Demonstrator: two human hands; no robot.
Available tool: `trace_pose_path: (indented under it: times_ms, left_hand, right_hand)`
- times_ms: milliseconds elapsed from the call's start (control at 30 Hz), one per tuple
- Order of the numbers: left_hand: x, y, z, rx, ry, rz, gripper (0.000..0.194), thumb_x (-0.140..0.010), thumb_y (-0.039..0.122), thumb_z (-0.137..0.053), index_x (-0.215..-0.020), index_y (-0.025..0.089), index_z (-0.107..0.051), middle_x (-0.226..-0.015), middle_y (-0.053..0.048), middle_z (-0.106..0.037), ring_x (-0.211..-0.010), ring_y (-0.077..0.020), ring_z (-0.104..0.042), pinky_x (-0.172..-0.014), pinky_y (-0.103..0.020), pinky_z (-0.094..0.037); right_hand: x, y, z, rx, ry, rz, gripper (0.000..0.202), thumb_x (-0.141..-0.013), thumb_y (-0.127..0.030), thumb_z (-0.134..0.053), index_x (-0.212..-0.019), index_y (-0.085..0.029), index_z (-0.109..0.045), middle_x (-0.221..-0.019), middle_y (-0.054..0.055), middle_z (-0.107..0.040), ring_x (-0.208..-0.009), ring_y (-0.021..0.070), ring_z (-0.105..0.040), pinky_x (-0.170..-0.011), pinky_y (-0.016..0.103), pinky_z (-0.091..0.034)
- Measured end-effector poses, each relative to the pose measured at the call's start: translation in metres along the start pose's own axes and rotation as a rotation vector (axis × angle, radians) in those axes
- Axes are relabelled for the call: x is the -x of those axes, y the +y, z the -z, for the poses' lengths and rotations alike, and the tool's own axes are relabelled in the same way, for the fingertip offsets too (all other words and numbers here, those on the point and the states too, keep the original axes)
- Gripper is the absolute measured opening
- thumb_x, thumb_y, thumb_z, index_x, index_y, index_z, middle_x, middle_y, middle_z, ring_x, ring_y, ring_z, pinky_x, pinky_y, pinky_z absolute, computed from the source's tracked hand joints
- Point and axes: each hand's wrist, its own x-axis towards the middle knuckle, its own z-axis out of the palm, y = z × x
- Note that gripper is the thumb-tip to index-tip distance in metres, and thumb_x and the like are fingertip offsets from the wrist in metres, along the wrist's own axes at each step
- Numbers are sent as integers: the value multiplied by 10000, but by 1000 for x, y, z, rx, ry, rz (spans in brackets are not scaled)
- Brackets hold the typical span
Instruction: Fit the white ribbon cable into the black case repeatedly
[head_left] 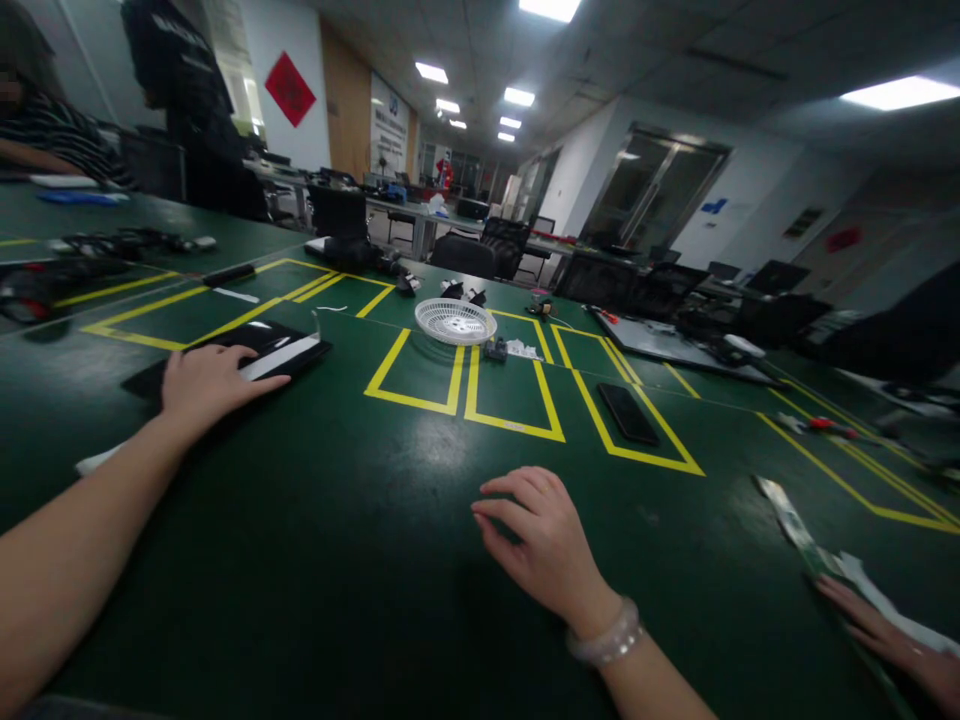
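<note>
On the left, my left hand (210, 380) lies over a flat black glossy object (289, 365) with a white strip along its front part. The fingers and thumb are spread on its top; its exact kind I cannot make out. A bit of white (105, 458) shows beside my left forearm. My right hand (536, 535), with a pale translucent bracelet (606, 635) at the wrist, is over the bare green tabletop (360, 560). Its fingers are loosely bent and apart, with nothing in them. A black phone (628, 413) lies beyond it, inside a yellow taped frame.
A white round plastic basket (455, 322) stands mid-table, beside a small dark block (496, 350). At right, another person's hand (877, 625) touches a long green-and-white strip (795, 525). Dark cables (124, 243) lie far left. A flat board (667, 345) sits back right.
</note>
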Motion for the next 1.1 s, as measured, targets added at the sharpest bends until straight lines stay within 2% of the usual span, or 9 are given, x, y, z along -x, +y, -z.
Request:
trace_pose_path:
  times_ms: [133, 267, 367, 467, 600, 733, 867, 1000, 1100]
  left_hand:
    - [-4, -34, -3, -19, -56, 207, 1135, -713, 955, -284, -1385, 75, -534, -1297, -251, -549, -1161, -444, -500, -954, -564, -358]
    - [-8, -50, -12, -9, -59, 313, 1174, -671, 970, -312, -1377, 61, -540, -1316, -277, -526, -1167, -479, -472, -938, -596, -344]
    - [-11, -52, -17, 2, -51, 320, 1114, -688, 929, -400, -1298, 16, -587, -1239, -303, -555, -1116, -490, -479, -897, -634, -351]
    - [-10, -46, -15, 11, -32, 319, 1039, -724, 874, -450, -1202, -33, -618, -1175, -327, -556, -1072, -475, -477, -828, -597, -413]
    - [-3, -31, -6, 64, -58, 274, 811, -789, 711, -530, -1201, 22, -642, -1287, -301, -485, -1139, -503, -448, -810, -558, -455]
    - [3, -3, 5, 152, -99, 107, 694, -867, 605, -499, -1279, 51, -572, -1219, -229, -565, -1065, -403, -541, -806, -491, -482]
    - [17, 49, 9, 278, -141, -215, 543, -912, 542, -492, -1252, 125, -565, -1219, -131, -609, -1036, -283, -586, -843, -368, -472]
    - [56, 112, 7, 375, -221, -625, 365, -867, 453, -622, -1149, 221, -618, -1139, -40, -654, -995, -219, -618, -817, -296, -461]
    - [91, 145, 7, 400, -281, -908, 290, -835, 302, -685, -1113, 247, -625, -1075, -22, -670, -958, -212, -635, -778, -295, -445]
  right_hand:
    - [-1, -1, 1, -3, -8, 2, 102, -898, -168, -641, -961, -229, -692, -997, 27, -717, -928, 201, -615, -888, 408, -448]
    - [-2, -2, 2, -4, -13, -6, 99, -896, -168, -642, -954, -229, -694, -994, 26, -718, -925, 200, -614, -877, 401, -448]
    - [-2, -1, 1, -3, -14, -7, 96, -901, -175, -636, -951, -230, -696, -989, 28, -719, -928, 203, -614, -875, 402, -448]
    - [-1, -1, 1, -1, -23, -5, 99, -906, -182, -628, -959, -231, -696, -997, 32, -718, -930, 203, -614, -872, 402, -450]
    - [0, -1, 2, 4, -33, -5, 102, -907, -185, -630, -968, -235, -695, -1008, 33, -718, -941, 205, -613, -880, 406, -448]
    - [0, -1, 2, 4, -33, -3, 98, -911, -191, -628, -970, -235, -692, -1011, 32, -717, -942, 204, -616, -886, 408, -448]
    - [0, -2, 1, 9, -61, -2, 117, -913, -202, -626, -1000, -253, -685, -1077, 36, -711, -985, 206, -624, -918, 418, -450]
    - [0, -6, -1, -17, -127, -20, 124, -891, -255, -680, -1012, -264, -655, -1283, 43, -658, -1161, 233, -601, -1074, 487, -370]
    - [1, -8, -4, -47, -241, -63, 269, -843, -292, -746, -1080, -267, -621, -1373, 42, -618, -1270, 253, -554, -1158, 522, -279]
